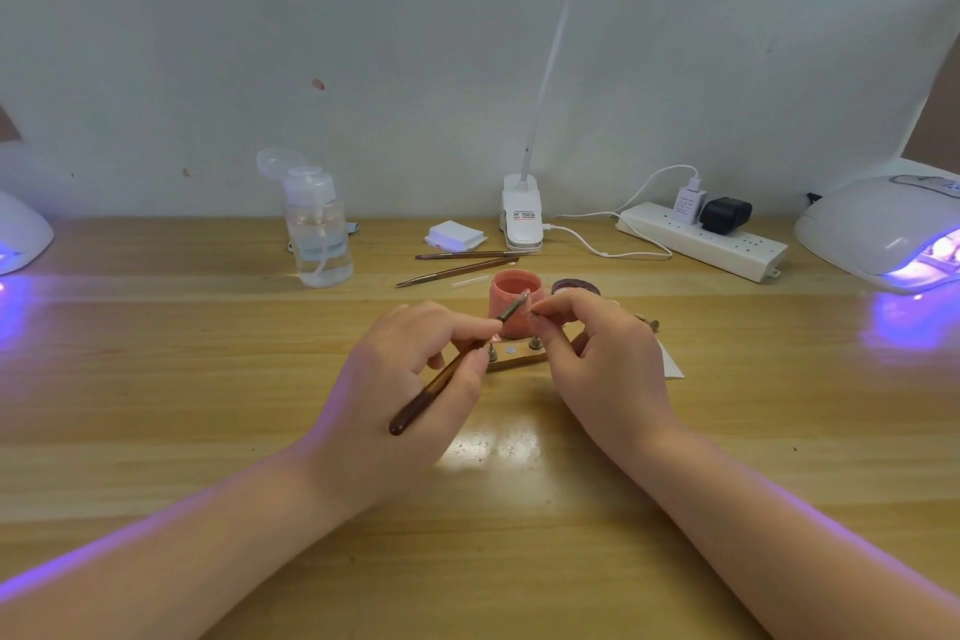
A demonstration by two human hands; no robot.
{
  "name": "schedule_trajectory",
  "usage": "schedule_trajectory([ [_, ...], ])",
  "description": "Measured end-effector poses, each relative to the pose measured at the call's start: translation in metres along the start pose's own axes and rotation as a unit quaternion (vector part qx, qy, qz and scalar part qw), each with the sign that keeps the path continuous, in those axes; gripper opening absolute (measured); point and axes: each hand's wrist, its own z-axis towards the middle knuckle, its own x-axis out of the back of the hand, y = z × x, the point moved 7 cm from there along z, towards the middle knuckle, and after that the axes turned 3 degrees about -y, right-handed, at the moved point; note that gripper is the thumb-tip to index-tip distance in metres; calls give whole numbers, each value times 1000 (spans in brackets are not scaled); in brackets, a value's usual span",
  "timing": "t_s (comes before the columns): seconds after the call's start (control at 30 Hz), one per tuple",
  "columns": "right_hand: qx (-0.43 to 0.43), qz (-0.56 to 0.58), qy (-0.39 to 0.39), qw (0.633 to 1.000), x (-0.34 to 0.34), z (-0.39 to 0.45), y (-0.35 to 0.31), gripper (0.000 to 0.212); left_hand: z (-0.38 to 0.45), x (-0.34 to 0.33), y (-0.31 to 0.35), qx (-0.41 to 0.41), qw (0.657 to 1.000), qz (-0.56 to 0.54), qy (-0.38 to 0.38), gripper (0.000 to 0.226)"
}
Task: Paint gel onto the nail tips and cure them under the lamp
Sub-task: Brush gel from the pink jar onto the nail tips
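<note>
My left hand (410, 374) grips a brown gel brush (447, 374) like a pen, its bristle end raised toward the right. My right hand (597, 343) pinches a small clear nail tip (531, 308) between thumb and forefinger, and the bristles meet the tip. Behind the hands stands a pink cup (514, 294), with a dark gel jar (574, 286) at its right. A small wooden tip holder (514, 356) with metal pegs lies on the table under my fingers. A white curing lamp (883, 234) glows purple at the far right.
A second lamp (21, 237) glows at the left edge. At the back stand a clear pump bottle (319, 234), a stack of white pads (454, 234), two spare brushes (462, 265), a clip desk lamp (522, 218) and a power strip (701, 239) with cables.
</note>
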Motion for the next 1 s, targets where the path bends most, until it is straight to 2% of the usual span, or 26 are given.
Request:
schedule_trajectory([
  [0.2, 7, -10, 9, 1000, 1, 0, -1, 7, -2, 6, -5, 15, 999, -45, 26, 20],
  [0.4, 3, -6, 5, 1000, 1, -1, 1, 7, -3, 2, -5, 26, 999, -37, -2, 20],
  [0.57, 7, 1, -3, 1000, -1, -1, -1, 7, -3, 7, -8, 59, 997, -48, 29, 26],
  [0.67, -1, 10, -10, 1000, -2, 0, 2, 6, -3, 3, -7, 50, 998, -43, 7, 27],
  [0.77, -21, 28, -11, 999, -2, 0, 6, 6, -5, 8, -7, 45, 997, -67, 21, 25],
  [0.87, -31, 56, -15, 998, -3, 1, 8, 6, -4, 8, -13, 92, 989, -111, 45, 19],
  [1.0, -32, 90, -29, 995, -5, 0, 7, 10, -5, 1, -21, 139, 973, -182, 30, 20],
])
